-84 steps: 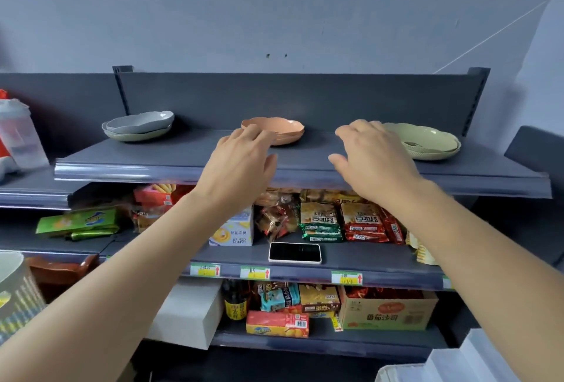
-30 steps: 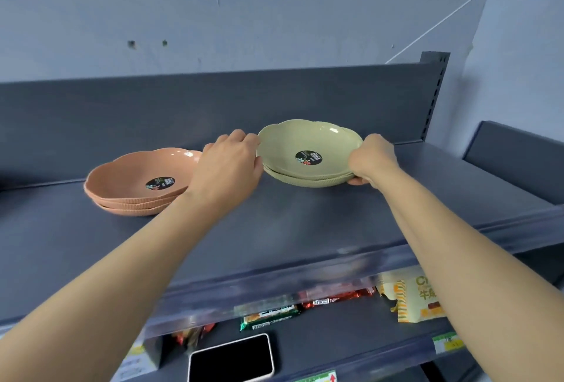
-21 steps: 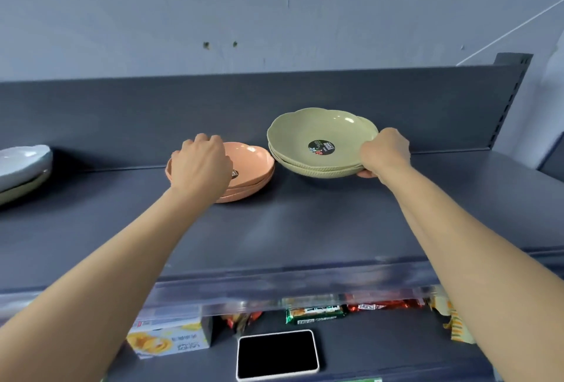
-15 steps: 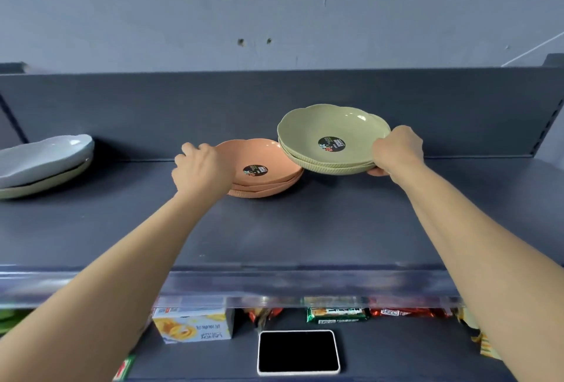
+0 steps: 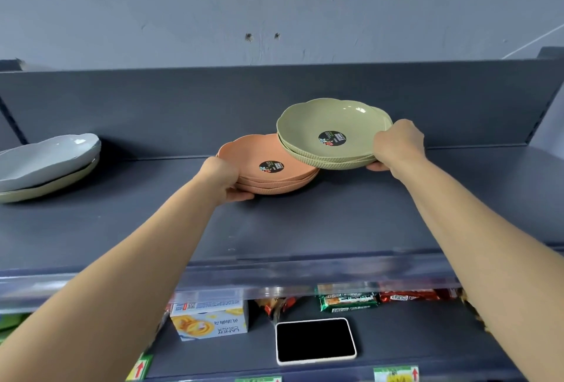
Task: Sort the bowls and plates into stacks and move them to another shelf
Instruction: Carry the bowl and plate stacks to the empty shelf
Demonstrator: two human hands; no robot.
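A small stack of green scalloped plates point(image 5: 332, 134) is lifted off the top shelf point(image 5: 305, 223), tilted, its left edge over the orange stack. My right hand point(image 5: 396, 145) grips the green stack by its right rim. A stack of orange scalloped plates point(image 5: 262, 168) sits on the shelf at the middle. My left hand point(image 5: 221, 178) grips its left rim, thumb underneath. At the far left a grey plate point(image 5: 52, 157) lies on a green plate point(image 5: 45, 187).
The shelf's dark back panel point(image 5: 183, 107) rises behind the plates. On the shelf below lie a phone point(image 5: 316, 340), a yellow biscuit box point(image 5: 210, 319) and snack packets point(image 5: 348, 300). Price tags line the lower shelf edge.
My right hand has carried the green stack left until it overlaps the orange stack. My left hand moved from the green stack to the orange stack's left rim and took hold.
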